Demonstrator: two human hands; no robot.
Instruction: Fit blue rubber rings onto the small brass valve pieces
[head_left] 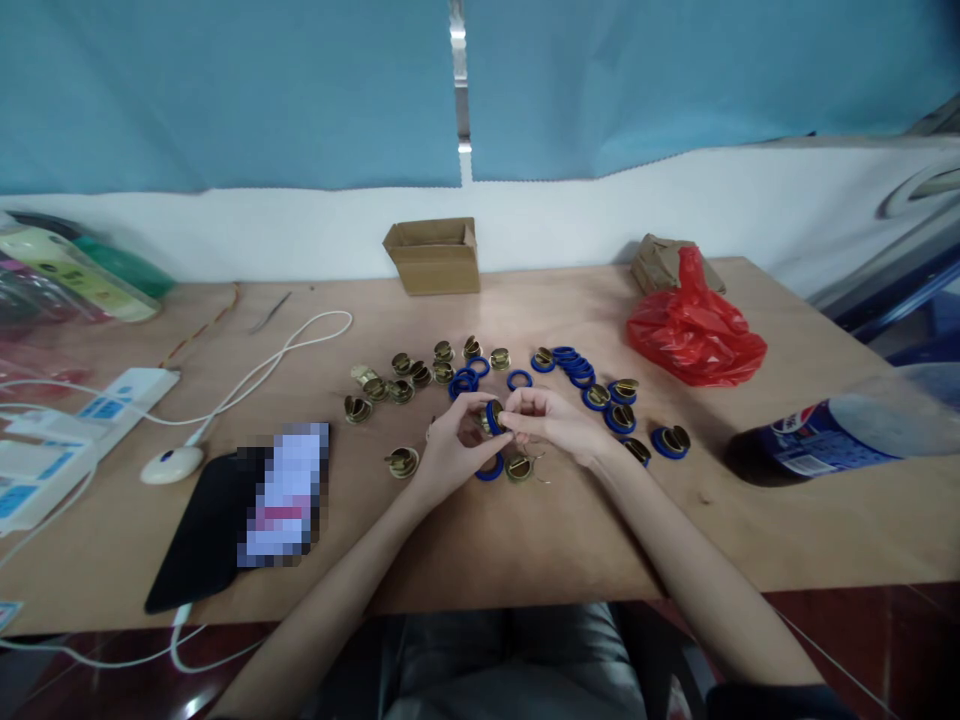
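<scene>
Between my two hands, over the middle of the table, is a small brass-coloured metal fitting with a blue ring (493,417) around it. My left hand (450,440) grips it from the left, fingers and thumb closed about its edge. From the right, the fingertips of my right hand (551,425) pinch it. A loose blue ring (490,468) and a brass fitting (518,466) lie just below my hands. Several bare brass fittings (401,390) are spread at the left, near a small pile of blue rings (463,383). Ringed fittings (620,417) sit at the right, beside overlapping blue rings (574,366).
An open cardboard box (441,270) stands by the wall. To the right are a red plastic bag (697,335) and a cola bottle (840,435) on its side. Phones (202,530), a white cable (259,375) and a power strip (127,410) occupy the left.
</scene>
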